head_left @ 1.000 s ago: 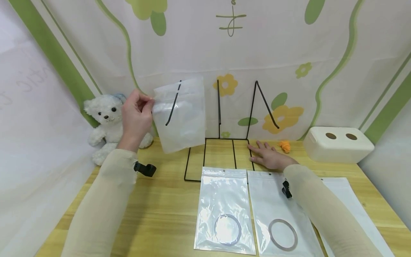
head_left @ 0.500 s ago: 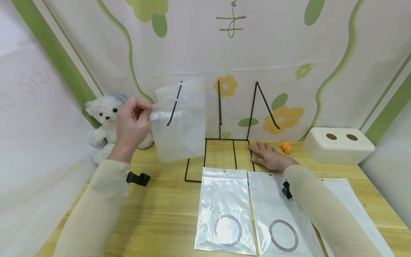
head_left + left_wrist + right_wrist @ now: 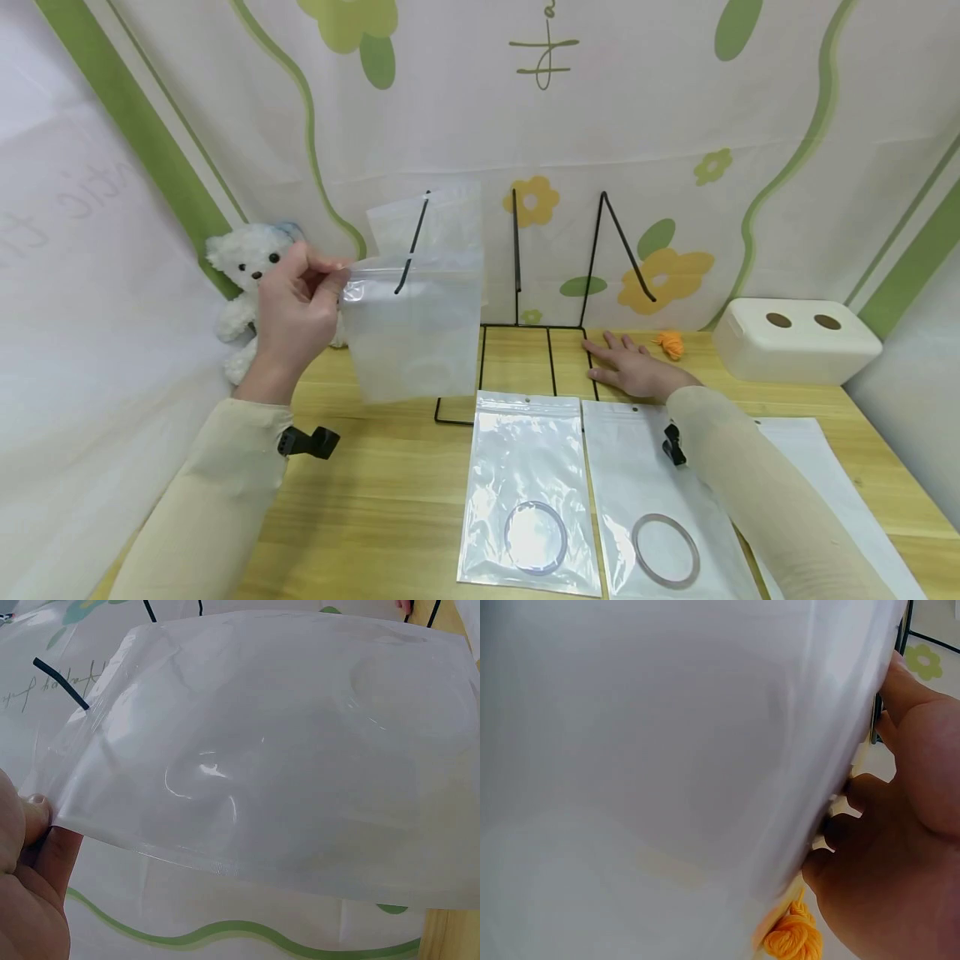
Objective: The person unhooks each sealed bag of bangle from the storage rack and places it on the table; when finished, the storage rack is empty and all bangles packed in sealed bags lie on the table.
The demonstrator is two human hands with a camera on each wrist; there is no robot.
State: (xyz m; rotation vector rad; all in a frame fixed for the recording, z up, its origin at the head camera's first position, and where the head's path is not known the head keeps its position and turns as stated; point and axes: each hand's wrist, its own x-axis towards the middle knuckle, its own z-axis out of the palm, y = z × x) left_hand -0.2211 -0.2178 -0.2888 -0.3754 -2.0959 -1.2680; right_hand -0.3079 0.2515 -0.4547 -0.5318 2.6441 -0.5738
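Note:
My left hand (image 3: 296, 312) pinches the upper left edge of a translucent zip bag (image 3: 420, 333). A prong (image 3: 417, 225) of the black wire rack passes through the top of this bag, and its bent tip shows in front. Behind it, further back on the prong, is what looks like another clear bag (image 3: 431, 217). In the left wrist view, thumb and fingers grip the corner of the bag (image 3: 285, 772), which holds a faint round outline. My right hand (image 3: 630, 367) lies with spread fingers on the right side of the rack's wire base (image 3: 551, 358).
A silvery zip bag (image 3: 517, 450) and a second one (image 3: 637, 467) lie on the wooden table (image 3: 375, 500), each with a ring; another bag (image 3: 810, 458) lies right. A white teddy bear (image 3: 243, 308), orange yarn (image 3: 669, 344) and a white box (image 3: 795, 342) stand around the rack.
My left hand has drawn the bag forward along the prong, moving left and down. The bag behind has come more into view. My right hand has stayed on the rack base.

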